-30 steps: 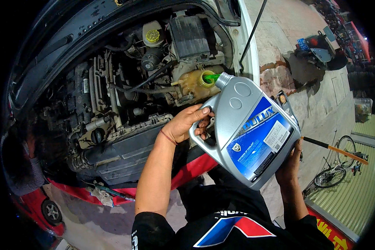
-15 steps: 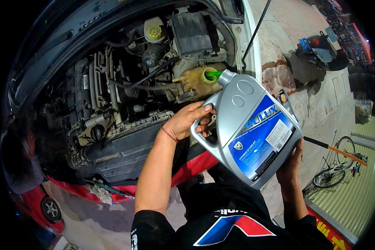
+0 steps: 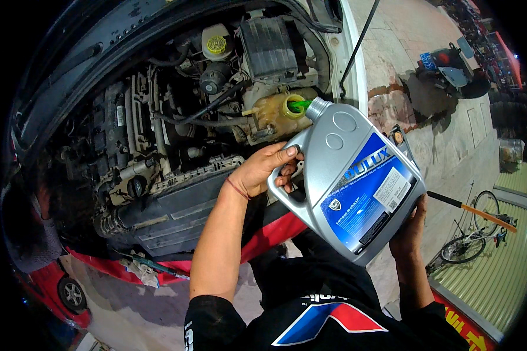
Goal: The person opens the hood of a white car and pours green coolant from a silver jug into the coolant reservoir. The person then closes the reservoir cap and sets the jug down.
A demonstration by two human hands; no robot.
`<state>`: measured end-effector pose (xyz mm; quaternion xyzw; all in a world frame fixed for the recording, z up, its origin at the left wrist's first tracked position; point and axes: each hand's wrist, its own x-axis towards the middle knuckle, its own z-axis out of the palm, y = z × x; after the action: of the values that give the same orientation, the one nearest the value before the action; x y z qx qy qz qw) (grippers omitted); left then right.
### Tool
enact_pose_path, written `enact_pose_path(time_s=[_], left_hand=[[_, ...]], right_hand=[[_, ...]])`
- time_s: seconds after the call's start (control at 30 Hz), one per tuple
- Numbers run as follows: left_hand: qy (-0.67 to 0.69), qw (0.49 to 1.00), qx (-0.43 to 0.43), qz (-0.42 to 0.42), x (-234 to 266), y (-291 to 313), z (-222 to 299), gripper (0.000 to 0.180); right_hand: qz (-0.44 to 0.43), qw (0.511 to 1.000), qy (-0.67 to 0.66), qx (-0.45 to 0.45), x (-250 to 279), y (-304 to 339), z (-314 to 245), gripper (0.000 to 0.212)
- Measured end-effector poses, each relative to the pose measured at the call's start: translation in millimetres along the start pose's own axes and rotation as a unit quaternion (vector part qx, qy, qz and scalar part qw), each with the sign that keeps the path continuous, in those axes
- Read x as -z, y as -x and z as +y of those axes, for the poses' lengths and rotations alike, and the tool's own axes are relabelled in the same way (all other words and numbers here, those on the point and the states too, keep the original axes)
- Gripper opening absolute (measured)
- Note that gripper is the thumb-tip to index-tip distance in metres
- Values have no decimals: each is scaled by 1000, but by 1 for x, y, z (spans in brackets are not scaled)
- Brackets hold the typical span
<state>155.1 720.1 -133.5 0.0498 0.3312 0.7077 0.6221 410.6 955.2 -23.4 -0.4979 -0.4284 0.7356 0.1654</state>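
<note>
A silver coolant jug [image 3: 348,140] with a blue label is tilted, its mouth pointing up and left in the picture. Bright green liquid [image 3: 300,106] runs from the spout into the open round neck [image 3: 291,107] of a yellowed plastic coolant reservoir [image 3: 269,117]. The fingers of my left hand [image 3: 269,169] are wrapped round the jug's handle. My right hand [image 3: 409,228] grips the jug's bottom end from below; part of its fingers is hidden behind the jug.
Around the reservoir are the engine [image 3: 117,123], hoses, a yellow-capped fluid reservoir [image 3: 218,44] and a black box [image 3: 269,50]. A screwdriver [image 3: 155,264] and rag [image 3: 140,274] lie on the red front edge. Another person's sleeve [image 3: 44,240] shows at left. A scooter [image 3: 454,73] and bicycle [image 3: 468,243] stand right.
Green liquid keeps running into the reservoir. The jug and both my hands hold nearly the same position.
</note>
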Motion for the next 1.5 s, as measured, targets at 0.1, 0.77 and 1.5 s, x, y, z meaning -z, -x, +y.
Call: enact_pose_path(time_s=[0.1,0.77,1.5], left_hand=[[1,1000,0,3,0,0,0,38],[-1,1000,2,2,-1,1,1,37],[8,1000,1,-1,-1,2,1,37]], right_hand=[[0,1000,2,3,1,0,0,81],[-12,999,38,14,6,1,0,82],[-44,997,57,25,9,-1,-4,83]])
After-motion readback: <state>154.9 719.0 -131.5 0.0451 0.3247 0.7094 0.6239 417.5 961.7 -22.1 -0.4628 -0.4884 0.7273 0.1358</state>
